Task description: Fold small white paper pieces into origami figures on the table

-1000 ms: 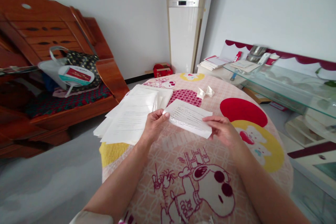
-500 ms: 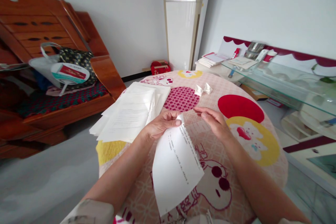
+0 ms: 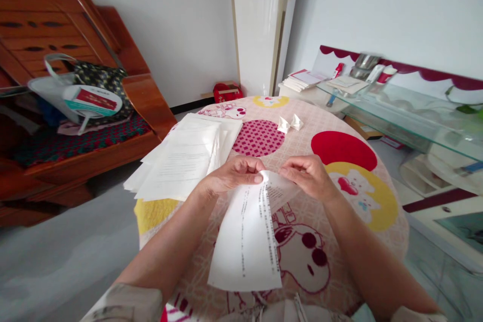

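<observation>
A white sheet of paper [image 3: 247, 246] with lines of printed text hangs above the round table, its long lower part pointing toward me. My left hand [image 3: 237, 176] pinches its top edge between thumb and fingers. From there a thin flap of the sheet spreads to the right, and my right hand [image 3: 310, 176] pinches the end of that flap with closed fingertips. To the left of my left hand lies a loose stack of printed papers [image 3: 177, 166]. Two small folded paper pieces, one on the left [image 3: 283, 125] and one on the right [image 3: 297, 122], stand beyond my hands.
A patterned tablecloth [image 3: 350, 249] covers the table. On the left is a wooden bench [image 3: 145, 105] with a bag and a hand fan [image 3: 94, 102]. A glass shelf unit [image 3: 411, 118] runs along the right. A tall white cabinet-like unit [image 3: 256, 35] stands behind.
My right hand has closed from an open pose and now grips the sheet's right side. The sheet has swung left, and a flap has come out to the right. The view has shifted slightly.
</observation>
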`<state>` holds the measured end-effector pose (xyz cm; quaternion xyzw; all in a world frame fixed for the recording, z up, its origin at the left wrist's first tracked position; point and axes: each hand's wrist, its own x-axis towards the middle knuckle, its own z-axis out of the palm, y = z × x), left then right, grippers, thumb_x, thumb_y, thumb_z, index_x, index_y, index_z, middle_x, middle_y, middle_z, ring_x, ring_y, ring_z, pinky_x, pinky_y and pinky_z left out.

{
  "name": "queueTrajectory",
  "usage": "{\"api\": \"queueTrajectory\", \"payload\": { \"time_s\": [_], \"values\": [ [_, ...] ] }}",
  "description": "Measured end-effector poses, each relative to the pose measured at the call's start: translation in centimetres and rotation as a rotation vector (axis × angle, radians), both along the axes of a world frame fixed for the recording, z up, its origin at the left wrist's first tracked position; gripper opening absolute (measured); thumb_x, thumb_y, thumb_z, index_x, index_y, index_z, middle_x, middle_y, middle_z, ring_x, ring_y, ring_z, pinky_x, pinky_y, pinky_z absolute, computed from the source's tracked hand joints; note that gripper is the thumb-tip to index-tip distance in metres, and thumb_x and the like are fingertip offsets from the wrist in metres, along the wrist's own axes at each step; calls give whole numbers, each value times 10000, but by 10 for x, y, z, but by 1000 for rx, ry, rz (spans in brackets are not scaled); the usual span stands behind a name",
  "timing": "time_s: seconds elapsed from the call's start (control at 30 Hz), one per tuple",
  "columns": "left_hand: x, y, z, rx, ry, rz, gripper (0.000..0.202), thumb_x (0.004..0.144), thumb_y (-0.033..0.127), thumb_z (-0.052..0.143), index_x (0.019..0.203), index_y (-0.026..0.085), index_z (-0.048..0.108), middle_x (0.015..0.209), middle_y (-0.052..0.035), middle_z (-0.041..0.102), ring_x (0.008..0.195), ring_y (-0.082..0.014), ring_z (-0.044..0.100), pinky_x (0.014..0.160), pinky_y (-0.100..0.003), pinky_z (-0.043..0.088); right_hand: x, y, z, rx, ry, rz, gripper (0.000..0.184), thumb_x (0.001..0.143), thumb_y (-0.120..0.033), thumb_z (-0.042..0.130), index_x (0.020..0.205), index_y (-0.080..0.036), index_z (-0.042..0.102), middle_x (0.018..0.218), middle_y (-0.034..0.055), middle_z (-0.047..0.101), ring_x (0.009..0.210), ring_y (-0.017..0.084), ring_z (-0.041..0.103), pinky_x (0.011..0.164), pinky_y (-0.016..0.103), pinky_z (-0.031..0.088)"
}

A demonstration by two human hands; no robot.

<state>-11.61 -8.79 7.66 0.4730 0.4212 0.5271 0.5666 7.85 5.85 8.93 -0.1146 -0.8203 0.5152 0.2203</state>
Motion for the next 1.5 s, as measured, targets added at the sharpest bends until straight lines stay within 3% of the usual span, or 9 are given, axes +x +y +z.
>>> {"api": "queueTrajectory", "payload": {
  "time_s": [0.17, 0.37, 0.43, 0.53, 0.6, 0.73, 0.83, 1.03, 1.5],
  "values": [
    [1, -13, 10, 74, -99, 157, 324, 747, 371, 893, 784, 123, 686, 637, 19, 645, 511, -72, 537, 488, -174, 399, 7, -2, 19, -43, -112, 194, 234, 794, -364, 813, 739, -165, 704, 690, -4, 646, 651, 126, 553, 584, 244, 411],
    [-8, -12, 7, 4, 43, 105, 282, 819, 367, 830, 816, 131, 675, 662, 18, 645, 529, -77, 547, 494, -184, 404, 15, 15, 21, -242, -226, 215, 250, 803, -383, 762, 907, -156, 739, 750, 34, 721, 621, 149, 618, 526, 242, 419],
    [-13, -4, -3, -27, 164, 56, 293, 843, 392, 800, 816, 132, 667, 676, 12, 643, 560, -84, 551, 513, -192, 410, 15, 21, 14, -100, -304, 173, 220, 816, -346, 729, 935, -163, 754, 756, 38, 729, 643, 163, 630, 539, 250, 416],
    [-18, 7, -24, -49, 328, 76, 298, 855, 419, 758, 827, 138, 665, 695, 14, 627, 603, -87, 538, 519, -189, 388, 7, 22, -5, 300, -354, -42, 62, 802, -203, 677, 802, -185, 737, 716, 39, 700, 700, 182, 624, 619, 277, 419],
    [-18, 11, -37, -86, 406, 73, 307, 852, 430, 735, 800, 139, 652, 662, 30, 581, 592, -81, 495, 512, -186, 356, -2, 18, -22, 404, -324, -29, 84, 823, -194, 651, 776, -191, 720, 756, 54, 709, 771, 199, 634, 701, 301, 443],
    [-15, 13, -51, -127, 451, 59, 311, 846, 439, 715, 819, 134, 659, 685, 26, 562, 616, -82, 474, 536, -198, 354, -20, 7, -48, 206, -237, 121, 213, 912, -228, 528, 937, -189, 736, 917, 59, 742, 862, 192, 651, 768, 306, 472],
    [-16, 11, -54, -154, 443, 52, 324, 829, 454, 719, 817, 139, 647, 679, 29, 546, 612, -87, 466, 525, -204, 330, -26, 5, -57, 77, -274, 110, 182, 867, -232, 558, 887, -172, 728, 825, 37, 713, 773, 171, 626, 693, 286, 452],
    [-20, 11, -56, -165, 465, 45, 300, 802, 424, 742, 780, 146, 629, 648, 41, 512, 601, -88, 440, 528, -215, 294, -26, 2, -54, -67, -350, 68, 90, 790, -224, 618, 758, -170, 682, 639, -28, 578, 601, 112, 500, 549, 245, 339],
    [-5, 12, -49, -139, 488, 76, 193, 849, 329, 658, 804, 141, 658, 670, 40, 547, 626, -92, 440, 588, -242, 327, -25, -8, -51, -202, -419, 46, 101, 763, -275, 624, 725, -182, 637, 595, -46, 508, 543, 98, 448, 484, 239, 290]
  ]
}}
